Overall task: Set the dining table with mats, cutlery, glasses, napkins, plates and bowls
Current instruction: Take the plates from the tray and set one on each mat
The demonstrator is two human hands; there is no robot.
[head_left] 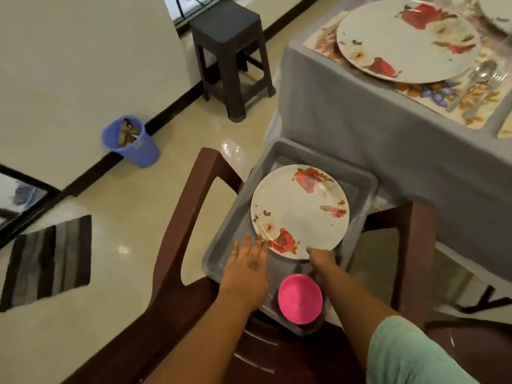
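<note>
A white plate with red roses (300,212) lies in a grey tray (230,246) that stands on a brown chair. My right hand (321,259) grips the plate's near edge, thumb on the rim and fingers hidden beneath. My left hand (249,261) hovers flat with straight fingers just left of the plate, its fingertips at the rim. A pink bowl (300,299) sits in the tray's near end, between my forearms. On the dining table at the top right, a second rose plate (401,42) rests on a floral mat (482,106) with a spoon and fork (482,79) beside it.
The table wears a grey cloth (360,120) hanging over its edge. The brown chair (177,217) has armrests either side of the tray. A dark plastic stool (230,51), a blue waste bin (133,142) and a striped floor mat (50,261) stand on the tiled floor to the left.
</note>
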